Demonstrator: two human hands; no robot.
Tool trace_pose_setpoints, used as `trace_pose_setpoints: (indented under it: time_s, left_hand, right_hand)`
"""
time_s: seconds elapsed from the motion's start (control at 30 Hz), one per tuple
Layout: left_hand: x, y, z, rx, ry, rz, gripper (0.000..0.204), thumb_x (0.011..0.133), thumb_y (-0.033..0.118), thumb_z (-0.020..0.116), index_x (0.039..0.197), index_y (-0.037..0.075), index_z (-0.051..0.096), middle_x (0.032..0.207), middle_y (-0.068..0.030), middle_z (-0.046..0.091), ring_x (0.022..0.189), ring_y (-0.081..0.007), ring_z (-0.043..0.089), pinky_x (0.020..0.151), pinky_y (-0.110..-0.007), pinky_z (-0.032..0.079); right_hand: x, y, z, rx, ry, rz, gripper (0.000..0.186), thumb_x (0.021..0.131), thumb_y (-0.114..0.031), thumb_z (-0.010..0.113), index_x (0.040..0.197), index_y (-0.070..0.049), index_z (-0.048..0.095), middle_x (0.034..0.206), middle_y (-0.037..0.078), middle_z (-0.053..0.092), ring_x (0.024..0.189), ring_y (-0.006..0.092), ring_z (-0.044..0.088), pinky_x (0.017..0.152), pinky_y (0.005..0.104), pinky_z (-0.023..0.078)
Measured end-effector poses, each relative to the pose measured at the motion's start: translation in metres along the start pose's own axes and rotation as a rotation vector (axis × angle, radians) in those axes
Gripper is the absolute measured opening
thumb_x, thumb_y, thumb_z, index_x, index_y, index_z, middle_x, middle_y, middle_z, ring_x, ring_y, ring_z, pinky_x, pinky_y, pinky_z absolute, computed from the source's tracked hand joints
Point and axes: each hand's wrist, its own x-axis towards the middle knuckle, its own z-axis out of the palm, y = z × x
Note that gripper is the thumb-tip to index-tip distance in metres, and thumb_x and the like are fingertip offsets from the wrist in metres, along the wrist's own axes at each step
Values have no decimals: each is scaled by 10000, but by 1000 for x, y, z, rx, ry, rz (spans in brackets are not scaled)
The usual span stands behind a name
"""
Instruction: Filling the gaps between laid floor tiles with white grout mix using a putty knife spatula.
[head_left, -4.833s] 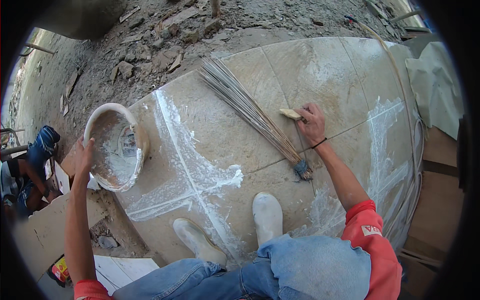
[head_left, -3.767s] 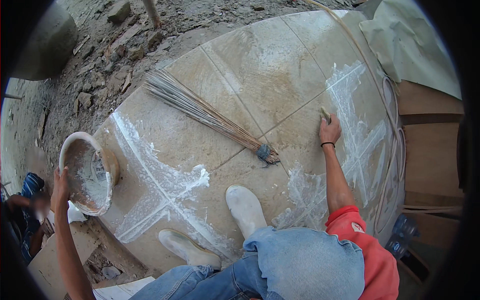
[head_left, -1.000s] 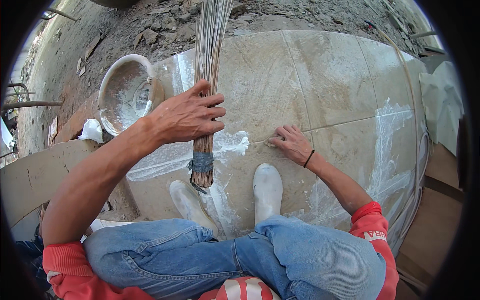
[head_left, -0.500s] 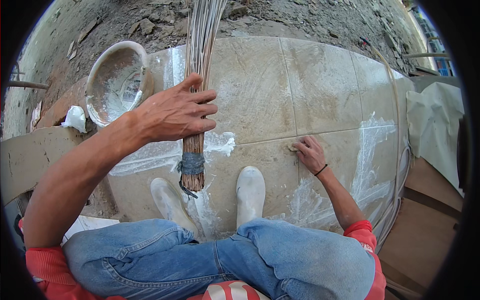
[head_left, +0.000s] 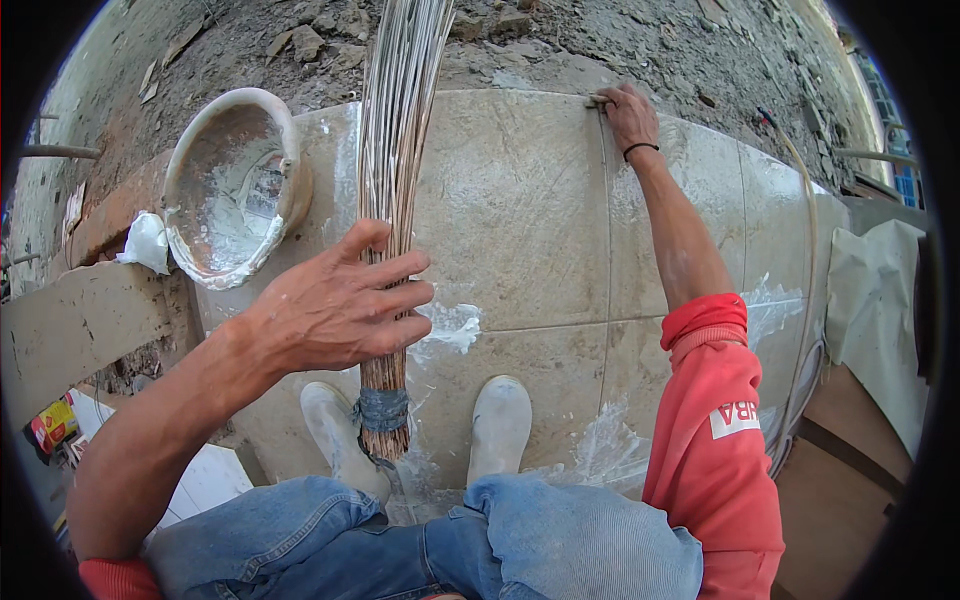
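My left hand (head_left: 350,300) grips a bundle of thin sticks (head_left: 400,130), a broom tied with grey binding (head_left: 382,408) at its near end. My right hand (head_left: 630,115) reaches the far edge of the beige tiles (head_left: 510,210), fingers pinched on a small pale piece (head_left: 600,98) at a joint line. A round, plaster-caked basin (head_left: 185,180) lies left of the broom, beside a white lump (head_left: 146,243). White paste (head_left: 450,325) is smeared on some joints, partly behind my left hand. My two pale rubber boots (head_left: 500,425) stand on the tiles near me.
Rubble and dirt (head_left: 540,50) border the tiles at the far side. Cut boards (head_left: 80,335) lie at the left. At the right are a hose (head_left: 810,210), a pale sheet (head_left: 870,290) and brown boards (head_left: 820,510). Metal bars (head_left: 60,150) stick in at both sides.
Since half a second ago, my right hand has moved away from me along the joint to the tiles' far edge, arm extended. My left hand and the broom sit lower in the picture.
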Motion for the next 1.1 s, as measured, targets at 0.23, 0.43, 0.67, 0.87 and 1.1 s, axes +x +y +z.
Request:
trace_pose_setpoints:
  time_s: [0.23,0.43,0.67,0.87,1.1]
  left_hand:
    - [3,-13,17,-37,-168,-27,36,915,197,680,945,210,664,984,33,573,1283,-169,505,1118,-496,320]
    - [5,-19,11,4,-56,27,92,930,217,645,841,202,661,917,34,583,1158,-165,547,1096,-455,345]
    - [-4,-15,8,18,-92,7,41,942,224,649,903,211,657,994,33,611,1278,-174,528,1145,-494,302]
    - [-12,-17,12,-31,-89,-11,20,931,211,644,945,203,656,1023,16,622,1300,-182,535,1158,-524,286]
    - [-32,-11,4,-93,-68,-72,52,925,201,644,960,210,681,1039,35,633,1280,-171,555,1114,-511,299]
  right_hand:
    - [-15,-69,-34,372,201,59,277,906,-113,679,1182,-97,680,1038,141,684,926,359,677,813,448,545]
    - [-197,-115,-91,389,-188,-308,282,787,-49,734,1056,-114,677,1031,58,645,955,258,641,805,389,514]
    - [-130,-67,-39,253,-65,-515,197,853,-123,686,1039,-189,690,1030,-3,640,977,204,607,827,360,442]
    - [26,-28,-5,165,168,293,207,901,-184,664,1101,-134,681,1030,115,678,1005,366,668,859,484,527]
    - [-34,57,-28,-32,516,781,301,884,-170,705,1182,-142,670,1113,139,699,1015,370,687,830,500,536]
